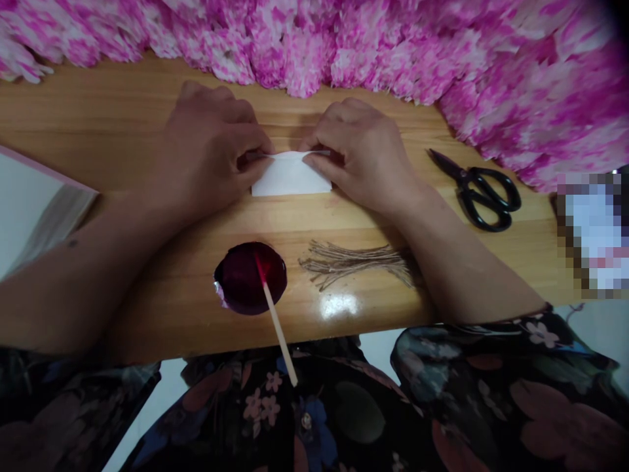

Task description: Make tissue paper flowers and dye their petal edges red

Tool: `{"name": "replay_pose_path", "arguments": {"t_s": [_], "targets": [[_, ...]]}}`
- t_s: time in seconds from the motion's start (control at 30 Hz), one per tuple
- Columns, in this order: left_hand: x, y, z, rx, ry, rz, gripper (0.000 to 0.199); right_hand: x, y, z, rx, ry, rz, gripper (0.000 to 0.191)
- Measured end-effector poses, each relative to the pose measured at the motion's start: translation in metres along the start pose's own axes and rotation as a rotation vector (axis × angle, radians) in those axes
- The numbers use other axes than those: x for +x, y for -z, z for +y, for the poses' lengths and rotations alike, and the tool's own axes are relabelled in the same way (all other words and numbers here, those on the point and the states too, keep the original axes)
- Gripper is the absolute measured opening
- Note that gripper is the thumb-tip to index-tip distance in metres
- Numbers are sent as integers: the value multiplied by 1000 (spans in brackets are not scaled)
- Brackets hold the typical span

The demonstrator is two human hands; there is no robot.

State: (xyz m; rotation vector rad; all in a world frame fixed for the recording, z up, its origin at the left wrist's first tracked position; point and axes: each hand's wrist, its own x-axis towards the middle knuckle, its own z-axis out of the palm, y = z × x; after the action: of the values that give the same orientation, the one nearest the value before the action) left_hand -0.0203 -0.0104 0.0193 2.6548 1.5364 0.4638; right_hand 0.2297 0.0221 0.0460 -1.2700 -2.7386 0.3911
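Note:
Between my two hands a white sheet of paper (291, 177) lies on the wooden table, its far edge raised in a fold. My left hand (216, 147) pinches the left end of that edge between thumb and forefinger. The right end is pinched the same way by my right hand (361, 151). Closer to me stands a round container of dark red liquid (236, 278), with a wooden stick (280, 331) leaning in it, its dipped end red. Right of the container lies a bunch of thin brown twine pieces (356, 261).
Black-handled scissors (476, 187) rest beyond my right forearm. Pink and white ruffled flowers (295, 49) line the table's far side and right corner. A white stack with a pink edge (39, 210) is at the left. A blurred-out object (597, 233) lies at the right edge.

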Motion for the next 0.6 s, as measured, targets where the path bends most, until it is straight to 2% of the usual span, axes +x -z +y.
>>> {"name": "replay_pose_path", "arguments": {"t_s": [0.23, 0.43, 0.6], "targets": [[-1, -1, -7, 134, -110, 82, 42, -2, 7, -4, -43, -25, -4, 25], [-3, 4, -8, 174, -102, 23, 50, -2, 7, -7, -43, -102, 20, 19], [-5, 6, -7, 201, -140, 43, 54, -5, -2, -3, 46, -41, 114, 17]]}}
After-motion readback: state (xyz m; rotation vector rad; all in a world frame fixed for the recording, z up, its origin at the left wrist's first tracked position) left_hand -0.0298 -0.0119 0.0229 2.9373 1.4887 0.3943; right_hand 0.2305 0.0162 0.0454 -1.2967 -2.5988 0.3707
